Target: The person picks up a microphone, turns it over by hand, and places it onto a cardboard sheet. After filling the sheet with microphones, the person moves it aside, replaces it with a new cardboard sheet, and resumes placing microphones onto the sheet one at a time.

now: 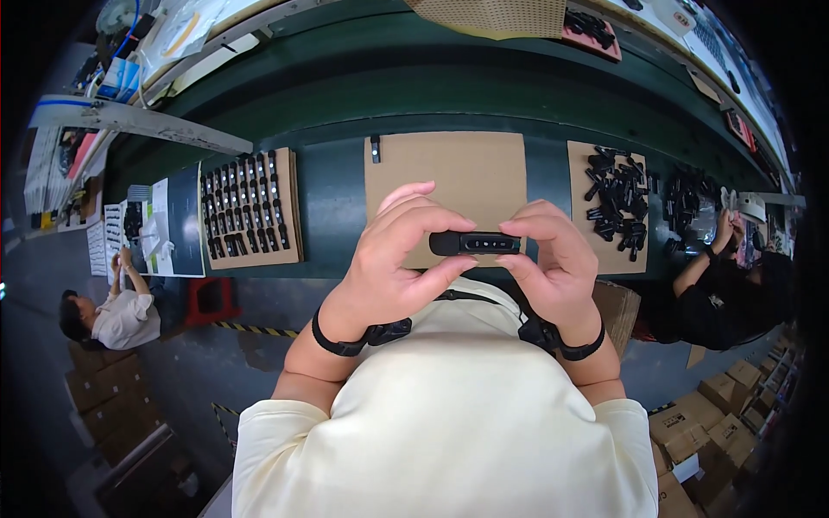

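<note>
A small black oblong device [484,243] with a rounded left end and a row of small pale marks lies level between my two hands. My left hand [395,246] pinches it near its left part between thumb and fingers. At its right end, the thumb and fingertips of my right hand [554,259] grip it. Beneath and beyond the hands is a brown cardboard sheet [449,164]. One similar black piece [376,148] stands at that sheet's far left corner. What exactly the device is, I cannot tell.
On the left, a cardboard sheet [292,207] carries rows of black devices [246,203]. On the right, another sheet [583,246] holds a loose heap of black pieces [617,198]. A metal arm [164,125] juts over the green bench. People sit at the far left [125,311] and right [734,293].
</note>
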`<state>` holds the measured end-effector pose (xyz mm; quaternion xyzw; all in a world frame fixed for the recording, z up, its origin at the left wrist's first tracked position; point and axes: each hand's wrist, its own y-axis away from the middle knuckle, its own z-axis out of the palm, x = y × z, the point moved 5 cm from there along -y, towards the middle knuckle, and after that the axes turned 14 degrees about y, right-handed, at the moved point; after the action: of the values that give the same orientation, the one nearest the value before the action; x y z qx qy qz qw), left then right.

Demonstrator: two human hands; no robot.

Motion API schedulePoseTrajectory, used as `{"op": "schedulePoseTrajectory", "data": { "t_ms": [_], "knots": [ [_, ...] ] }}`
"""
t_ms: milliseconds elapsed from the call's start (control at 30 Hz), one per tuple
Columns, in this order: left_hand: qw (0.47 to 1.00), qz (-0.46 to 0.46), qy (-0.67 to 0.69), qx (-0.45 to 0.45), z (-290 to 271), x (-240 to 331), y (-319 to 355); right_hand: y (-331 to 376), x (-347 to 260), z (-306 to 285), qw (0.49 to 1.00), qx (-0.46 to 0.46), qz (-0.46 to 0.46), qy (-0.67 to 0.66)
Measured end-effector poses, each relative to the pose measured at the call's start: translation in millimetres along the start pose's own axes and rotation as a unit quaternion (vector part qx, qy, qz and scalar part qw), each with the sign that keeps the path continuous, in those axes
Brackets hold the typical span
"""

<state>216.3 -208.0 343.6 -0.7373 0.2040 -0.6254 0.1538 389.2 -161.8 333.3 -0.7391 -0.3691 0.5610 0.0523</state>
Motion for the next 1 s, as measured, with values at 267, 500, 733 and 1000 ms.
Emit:
{"op": "schedulePoseTrajectory", "data": {
  "t_ms": [267, 500, 733, 1000],
  "knots": [
    [1.000, 0.010, 0.015, -0.014, -19.2, -6.2, -5.1, -14.9, 1.4, 12.5, 0.999, -0.034, -0.002, -0.014],
    [0.999, 0.038, 0.018, -0.013, -9.7, -5.1, -1.0, -6.3, 1.4, 7.5, 0.999, -0.030, 0.024, -0.036],
    [0.962, -0.144, 0.231, 0.003, -1.6, -28.1, 1.9, -3.9, -2.5, 3.3, 0.999, 0.012, -0.045, 0.028],
    [0.799, -0.214, 0.561, 0.038, 10.3, -58.4, 1.4, -14.7, -14.5, 10.6, 0.969, 0.009, -0.178, 0.174]
  ]
}}
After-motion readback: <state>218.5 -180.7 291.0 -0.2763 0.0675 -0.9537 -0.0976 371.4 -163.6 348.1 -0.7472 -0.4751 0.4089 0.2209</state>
